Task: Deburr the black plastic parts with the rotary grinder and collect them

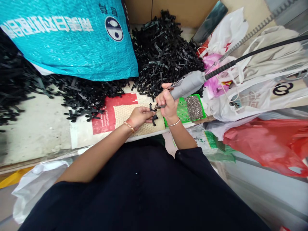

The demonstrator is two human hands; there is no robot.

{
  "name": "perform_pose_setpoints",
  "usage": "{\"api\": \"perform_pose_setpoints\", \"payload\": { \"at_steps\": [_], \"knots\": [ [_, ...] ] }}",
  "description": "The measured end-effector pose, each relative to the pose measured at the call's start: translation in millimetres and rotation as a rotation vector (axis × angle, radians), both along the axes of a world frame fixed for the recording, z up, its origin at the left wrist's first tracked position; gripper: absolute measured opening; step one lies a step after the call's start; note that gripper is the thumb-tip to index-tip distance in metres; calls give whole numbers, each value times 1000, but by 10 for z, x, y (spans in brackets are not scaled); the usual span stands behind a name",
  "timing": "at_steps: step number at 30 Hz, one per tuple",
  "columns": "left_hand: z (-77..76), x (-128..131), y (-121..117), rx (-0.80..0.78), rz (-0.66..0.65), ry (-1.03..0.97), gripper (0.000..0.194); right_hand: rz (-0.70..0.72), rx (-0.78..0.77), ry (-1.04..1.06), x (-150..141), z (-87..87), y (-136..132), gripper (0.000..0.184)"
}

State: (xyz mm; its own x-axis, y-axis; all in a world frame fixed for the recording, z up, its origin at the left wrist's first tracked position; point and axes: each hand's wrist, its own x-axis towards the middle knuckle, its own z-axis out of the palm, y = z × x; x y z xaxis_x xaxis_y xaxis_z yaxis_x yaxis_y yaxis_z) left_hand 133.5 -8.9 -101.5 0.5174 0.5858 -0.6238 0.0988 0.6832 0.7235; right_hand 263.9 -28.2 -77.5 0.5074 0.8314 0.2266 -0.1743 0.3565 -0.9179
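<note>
My left hand point(140, 117) pinches a small black plastic part point(154, 119) over a cream honeycomb-patterned mat point(125, 117). My right hand point(168, 104) is wrapped round a grey electric screwdriver point(189, 84). The tool slants down to the left, its tip at the upper side of the black part; whether it touches a screw there is too small to tell. Right beside my right hand lies a green tray point(182, 110) with a heap of small metal screws point(194, 108) in its right half.
Large heaps of similar black parts point(166, 54) cover the back and left of the table. A big blue sack point(79, 41) rests on them. A black cable point(264, 51) and a coiled cord point(255, 30) run from the tool to the upper right. Plastic bags point(269, 141) crowd the right side.
</note>
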Motion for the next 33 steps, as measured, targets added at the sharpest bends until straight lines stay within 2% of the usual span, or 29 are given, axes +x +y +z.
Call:
{"api": "perform_pose_setpoints", "payload": {
  "at_steps": [5, 13, 25, 30, 33],
  "knots": [
    [-13, -3, 2, -1, -3, -8, 26, 17, 33, 53, -14, 7, -24, 47],
    [-1, -5, 0, 4, 1, -5, 27, 28, -38, 1, -5, -48, -47, 51],
    [-57, 7, 3, 22, 19, 6, 28, 338, -104, -60, 77, -144, 61, 53],
    [-41, 12, -5, 35, 18, 16, 25, 391, -57, -89, 53, -184, 76, 51],
    [-36, 9, -11, 23, 21, -4, 26, 337, -39, -82, 71, -93, 23, 51]
  ]
}}
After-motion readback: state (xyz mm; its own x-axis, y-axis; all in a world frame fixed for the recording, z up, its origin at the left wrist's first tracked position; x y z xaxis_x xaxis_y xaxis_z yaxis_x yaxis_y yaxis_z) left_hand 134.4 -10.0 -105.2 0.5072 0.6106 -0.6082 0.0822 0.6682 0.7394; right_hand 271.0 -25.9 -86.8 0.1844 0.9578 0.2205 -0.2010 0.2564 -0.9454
